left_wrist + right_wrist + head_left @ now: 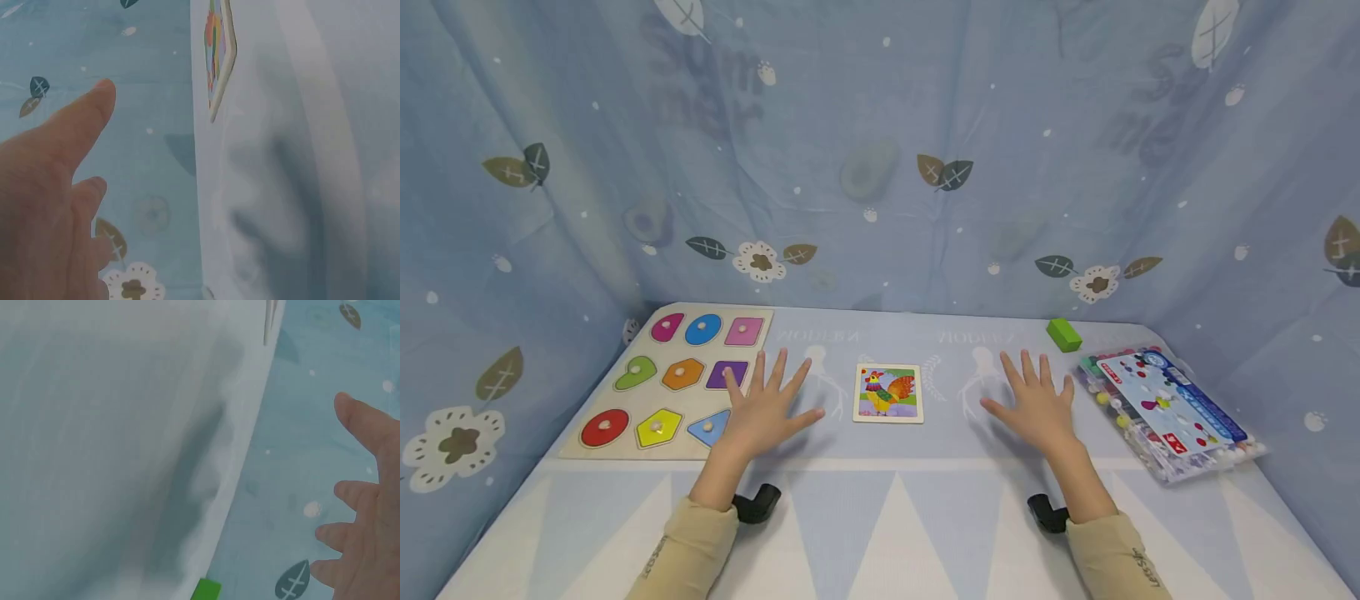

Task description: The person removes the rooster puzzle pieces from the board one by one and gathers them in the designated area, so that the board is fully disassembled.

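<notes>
Between my two hands lies a small square picture puzzle [888, 393] of a rooster, with a pale wooden border; its edge also shows in the left wrist view [230, 56]. My left hand [767, 413] hovers over the table with fingers spread, holding nothing, near the right side of a wooden peg board [647, 383] with colourful knobbed shapes. On the other side my right hand [1037, 406] is held above the table too, fingers spread and nothing in them. A green block [1064, 334] lies beyond it, near the back edge.
At the right lies a clear plastic pack [1172, 408] of small coloured pieces with a blue and white label. A patterned blue curtain [880, 167] hangs behind and along both sides of the table [895, 542]. Black wrist straps sit on both arms.
</notes>
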The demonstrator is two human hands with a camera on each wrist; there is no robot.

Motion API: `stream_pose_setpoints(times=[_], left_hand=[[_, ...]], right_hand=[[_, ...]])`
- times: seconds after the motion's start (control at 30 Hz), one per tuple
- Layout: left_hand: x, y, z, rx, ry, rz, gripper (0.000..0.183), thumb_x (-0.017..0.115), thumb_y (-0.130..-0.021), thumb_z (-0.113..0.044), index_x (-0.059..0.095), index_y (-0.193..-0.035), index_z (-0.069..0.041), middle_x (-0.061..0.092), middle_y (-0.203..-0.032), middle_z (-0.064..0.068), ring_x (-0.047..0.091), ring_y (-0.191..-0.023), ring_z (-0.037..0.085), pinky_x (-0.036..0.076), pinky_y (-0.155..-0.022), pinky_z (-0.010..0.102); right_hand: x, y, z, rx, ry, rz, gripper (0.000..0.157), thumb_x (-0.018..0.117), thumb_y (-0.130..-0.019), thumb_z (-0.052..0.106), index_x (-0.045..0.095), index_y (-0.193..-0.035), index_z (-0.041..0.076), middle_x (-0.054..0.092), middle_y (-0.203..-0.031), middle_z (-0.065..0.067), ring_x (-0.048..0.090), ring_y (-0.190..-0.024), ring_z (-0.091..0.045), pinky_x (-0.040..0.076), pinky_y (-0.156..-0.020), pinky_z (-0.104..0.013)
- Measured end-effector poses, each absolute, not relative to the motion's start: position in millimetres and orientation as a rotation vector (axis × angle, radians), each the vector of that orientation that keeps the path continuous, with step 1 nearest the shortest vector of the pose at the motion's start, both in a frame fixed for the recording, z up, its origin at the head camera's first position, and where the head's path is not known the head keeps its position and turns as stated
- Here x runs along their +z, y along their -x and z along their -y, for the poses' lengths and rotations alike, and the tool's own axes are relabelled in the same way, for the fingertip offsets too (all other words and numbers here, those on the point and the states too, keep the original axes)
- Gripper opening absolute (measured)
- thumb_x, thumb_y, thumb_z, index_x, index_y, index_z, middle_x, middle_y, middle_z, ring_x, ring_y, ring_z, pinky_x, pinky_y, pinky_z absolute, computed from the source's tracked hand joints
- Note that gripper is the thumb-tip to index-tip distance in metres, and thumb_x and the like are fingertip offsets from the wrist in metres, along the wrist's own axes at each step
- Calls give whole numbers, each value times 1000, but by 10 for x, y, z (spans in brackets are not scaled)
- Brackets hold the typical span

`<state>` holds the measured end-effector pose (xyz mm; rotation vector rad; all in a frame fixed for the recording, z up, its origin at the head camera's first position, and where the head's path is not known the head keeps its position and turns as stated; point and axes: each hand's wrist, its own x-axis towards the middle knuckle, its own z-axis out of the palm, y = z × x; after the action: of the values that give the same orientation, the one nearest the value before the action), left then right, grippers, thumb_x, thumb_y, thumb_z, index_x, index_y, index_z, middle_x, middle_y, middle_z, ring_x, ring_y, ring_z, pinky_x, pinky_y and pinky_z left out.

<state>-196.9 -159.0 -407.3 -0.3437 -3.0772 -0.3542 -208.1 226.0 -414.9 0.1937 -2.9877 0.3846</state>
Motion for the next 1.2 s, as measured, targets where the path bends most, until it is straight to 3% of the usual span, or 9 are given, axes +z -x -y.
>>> stream_pose_setpoints(times=[0.27, 0.5, 0.6, 0.77, 0.97, 1.2], left_hand=[[-4186, 2234, 1253, -503, 452, 3147, 79, 48, -85, -61, 18, -149, -25, 5, -154, 16, -9, -138, 43, -14, -96, 70], [-4283, 2421, 983, -704, 538, 3243, 70, 47, -87, -58, 25, -147, -29, 7, -154, 16, -8, -138, 43, -12, -96, 71], [-4318, 2470, 925, -743, 531, 3281, 67, 47, -87, -57, 28, -146, -30, 6, -154, 16, -10, -138, 42, -14, -97, 70], [-4361, 2518, 911, -773, 491, 3317, 67, 48, -87, -57, 30, -145, -29, 5, -154, 16, -11, -138, 42, -15, -97, 68], [-4421, 2526, 940, -772, 449, 3311, 65, 52, -86, -53, 34, -144, -28, 7, -154, 18, -10, -137, 43, -15, -97, 69], [-4469, 2532, 957, -808, 466, 3263, 67, 57, -83, -51, 38, -142, -27, 8, -153, 19, -9, -137, 45, -15, -96, 69]], right_hand=[[-4212, 2337, -1829, 671, -254, 3087, 79, 56, -87, 49, 21, -148, 13, 19, -150, -21, 10, -137, -45, 9, -100, -70], [-4313, 2526, -1481, 1039, -277, 3134, 67, 61, -87, 33, 33, -144, 14, 47, -136, -19, 42, -124, -41, 22, -97, -67], [-4356, 2584, -1411, 1078, -264, 3137, 63, 63, -86, 30, 39, -141, 13, 55, -128, -17, 48, -118, -36, 26, -96, -65], [-4377, 2665, -1359, 1075, -242, 3136, 58, 65, -84, 27, 45, -137, 15, 58, -121, -14, 52, -111, -32, 30, -94, -62], [-4398, 2783, -1325, 1039, -245, 3158, 51, 69, -81, 26, 54, -129, 16, 60, -109, -10, 54, -94, -25, 42, -83, -47], [-4436, 2880, -1309, 999, -277, 3172, 43, 71, -79, 27, 61, -119, 16, 57, -102, -9, 49, -94, -25, 41, -80, -45]])
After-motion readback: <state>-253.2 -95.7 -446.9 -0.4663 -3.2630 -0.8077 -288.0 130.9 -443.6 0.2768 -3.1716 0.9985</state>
